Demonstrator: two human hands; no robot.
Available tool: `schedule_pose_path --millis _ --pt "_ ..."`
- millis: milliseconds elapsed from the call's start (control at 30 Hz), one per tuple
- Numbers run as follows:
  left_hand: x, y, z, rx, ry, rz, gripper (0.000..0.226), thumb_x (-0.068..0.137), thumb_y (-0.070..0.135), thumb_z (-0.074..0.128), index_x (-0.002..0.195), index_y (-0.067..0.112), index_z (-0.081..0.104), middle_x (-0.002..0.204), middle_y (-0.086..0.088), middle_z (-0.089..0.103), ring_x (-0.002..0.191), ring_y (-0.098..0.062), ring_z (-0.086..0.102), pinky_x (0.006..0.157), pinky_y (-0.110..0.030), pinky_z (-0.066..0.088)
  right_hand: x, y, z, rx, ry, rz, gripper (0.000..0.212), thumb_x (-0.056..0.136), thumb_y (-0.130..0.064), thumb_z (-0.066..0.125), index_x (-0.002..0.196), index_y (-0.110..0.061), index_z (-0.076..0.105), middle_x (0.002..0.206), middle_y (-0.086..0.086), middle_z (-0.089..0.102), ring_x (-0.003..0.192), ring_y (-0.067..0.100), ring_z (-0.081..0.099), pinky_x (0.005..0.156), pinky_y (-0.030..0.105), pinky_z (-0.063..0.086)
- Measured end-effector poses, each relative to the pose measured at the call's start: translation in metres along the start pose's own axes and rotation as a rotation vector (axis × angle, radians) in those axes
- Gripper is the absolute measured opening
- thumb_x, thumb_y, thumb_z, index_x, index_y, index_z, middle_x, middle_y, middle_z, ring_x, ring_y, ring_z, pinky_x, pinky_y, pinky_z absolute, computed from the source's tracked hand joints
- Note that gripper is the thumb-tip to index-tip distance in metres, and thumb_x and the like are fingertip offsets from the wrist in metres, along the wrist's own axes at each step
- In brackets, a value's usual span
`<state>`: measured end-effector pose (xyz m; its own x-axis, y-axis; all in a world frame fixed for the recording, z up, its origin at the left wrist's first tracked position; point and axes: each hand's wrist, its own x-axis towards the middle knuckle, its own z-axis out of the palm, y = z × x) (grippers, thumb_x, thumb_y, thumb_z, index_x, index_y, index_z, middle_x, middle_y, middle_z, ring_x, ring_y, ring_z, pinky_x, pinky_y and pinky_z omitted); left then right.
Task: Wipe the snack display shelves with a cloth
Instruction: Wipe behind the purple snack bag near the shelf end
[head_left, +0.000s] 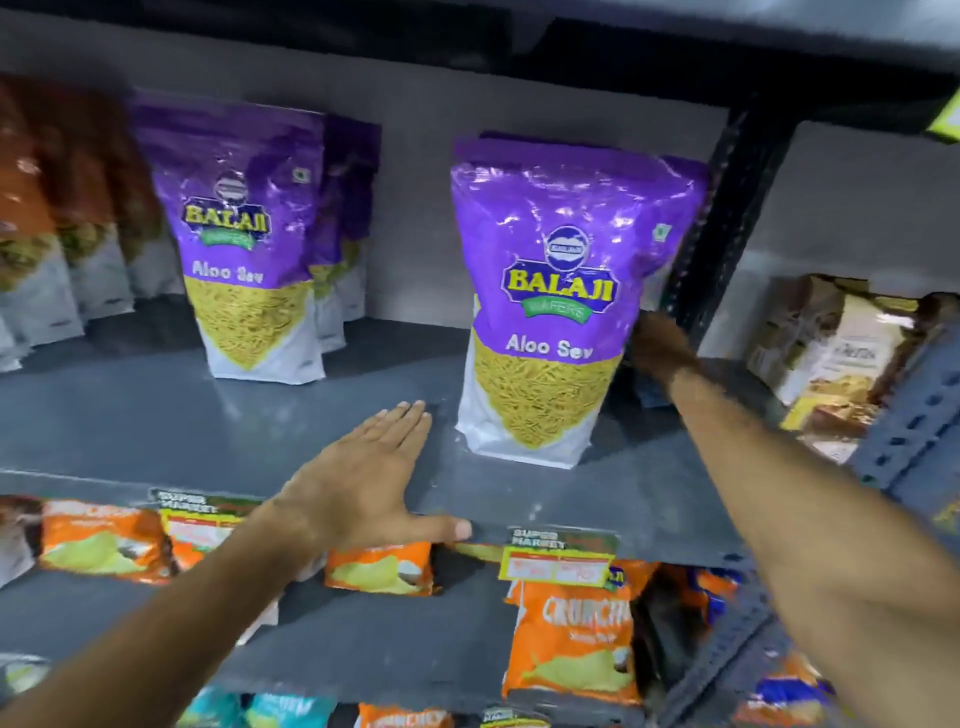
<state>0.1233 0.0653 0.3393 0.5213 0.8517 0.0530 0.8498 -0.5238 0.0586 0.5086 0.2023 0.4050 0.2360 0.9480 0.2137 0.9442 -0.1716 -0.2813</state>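
The left hand (358, 478) lies flat and open on the grey shelf (156, 415). At two o'clock, the right hand (657, 345) reaches behind the purple Aloo Sev bag (550, 312); its grip and any cloth are hidden.

right hand (655, 345) is half tucked behind the purple Aloo Sev bag (556, 306), fingers hidden. orange packs (36, 208) far left are blurred and cropped.

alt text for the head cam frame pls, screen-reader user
A person's left hand lies flat, palm down, on a grey shelf while the right hand reaches behind a purple Aloo Sev bag standing at the right. Another Aloo Sev bag stands further left; no cloth is visible.
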Motion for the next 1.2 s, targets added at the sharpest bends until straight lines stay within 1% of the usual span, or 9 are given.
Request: schedule_pose_path --millis 33,133,300,467,633,767,900,1000,1200 --pt "0.001 0.001 -0.001 0.003 -0.007 -0.001 0.142 0.068 0.106 0.031 0.166 0.011 -0.007 0.175 -0.002 -0.013 0.161 -0.012 -0.011 0.122 -0.022 -0.014 0.002 0.0 0.003 -0.032 -0.051 -0.017 0.052 0.094 -0.034 0.033 0.119 0.001 0.063 0.121 0.029 0.065 0.111 0.045 0.063 0.093 0.049 0.049" --pt "0.001 0.0 -0.001 -0.007 -0.011 -0.008 0.144 0.063 0.108 0.024 0.166 0.013 -0.008 0.175 0.0 -0.015 0.16 -0.01 -0.014 0.126 -0.024 -0.012 -0.003 0.002 0.013 -0.069 -0.145 -0.02 0.031 0.1 -0.013 0.045 0.123 0.002 0.061 0.125 0.026 0.063 0.116 0.042 0.059 0.096 0.043 0.045" --pt "0.001 0.0 0.002 -0.026 -0.011 0.01 0.154 0.05 0.114 0.006 0.166 0.014 -0.008 0.174 0.002 -0.016 0.159 -0.007 -0.015 0.128 -0.026 -0.01 -0.021 0.004 0.012 0.008 -0.128 -0.183 0.045 0.1 -0.036 0.039 0.131 -0.012 0.061 0.142 0.021 0.056 0.13 0.04 0.053 0.106 0.045 0.041" --pt "0.0 0.002 0.001 -0.042 0.005 0.022 0.153 0.051 0.113 0.013 0.167 0.014 -0.006 0.176 0.001 -0.011 0.161 -0.009 -0.009 0.126 -0.023 -0.01 -0.048 0.004 0.011 0.003 -0.107 -0.173 0.03 0.102 -0.029 0.043 0.123 -0.022 0.064 0.139 0.011 0.061 0.13 0.034 0.055 0.099 0.035 0.04" --pt "0.001 0.001 -0.002 -0.057 -0.02 0.022 0.155 0.052 0.115 0.012 0.167 0.012 -0.005 0.176 -0.001 -0.009 0.162 -0.011 -0.007 0.131 -0.03 -0.002 -0.1 0.004 0.001 -0.021 -0.074 -0.194 0.035 0.101 -0.03 0.045 0.133 -0.032 0.06 0.14 0.007 0.062 0.126 0.029 0.059 0.089 0.027 0.043" --pt "-0.002 0.004 -0.005 -0.061 -0.032 0.03 0.151 0.057 0.113 0.016 0.166 0.01 -0.006 0.176 -0.003 -0.008 0.162 -0.013 -0.007 0.131 -0.031 -0.003 -0.137 0.012 0.0 0.033 -0.101 -0.169 0.045 0.092 -0.042 0.043 0.134 -0.039 0.056 0.133 0.005 0.067 0.119 0.028 0.064 0.096 0.035 0.053" --pt "-0.002 0.005 -0.007 -0.064 -0.022 0.035 0.152 0.058 0.112 0.017 0.166 0.007 -0.002 0.177 -0.007 -0.004 0.163 -0.016 -0.002 0.13 -0.03 -0.002 -0.178 0.008 -0.008 0.046 -0.09 -0.151 0.026 0.099 -0.034 0.048 0.122 -0.027 0.059 0.12 0.01 0.071 0.11 0.034 0.066 0.086 0.045 0.055" --pt "-0.002 0.005 -0.006 -0.067 -0.011 0.041 0.148 0.063 0.11 0.022 0.166 0.006 -0.001 0.177 -0.008 -0.003 0.163 -0.018 -0.001 0.13 -0.03 -0.003 -0.21 0.006 -0.013 0.026 -0.074 -0.19 0.03 0.103 -0.031 0.048 0.131 -0.036 0.056 0.137 0.002 0.063 0.12 0.033 0.062 0.092 0.043 0.051" --pt "0.002 0.0 -0.001 -0.051 -0.007 0.039 0.149 0.061 0.111 0.017 0.166 0.008 -0.003 0.177 -0.007 -0.004 0.163 -0.018 -0.001 0.129 -0.031 -0.003 -0.264 -0.003 -0.017 0.081 -0.112 -0.371 0.039 0.105 -0.02 0.047 0.138 -0.039 0.053 0.153 -0.017 0.045 0.143 0.003 0.037 0.11 0.037 0.04"
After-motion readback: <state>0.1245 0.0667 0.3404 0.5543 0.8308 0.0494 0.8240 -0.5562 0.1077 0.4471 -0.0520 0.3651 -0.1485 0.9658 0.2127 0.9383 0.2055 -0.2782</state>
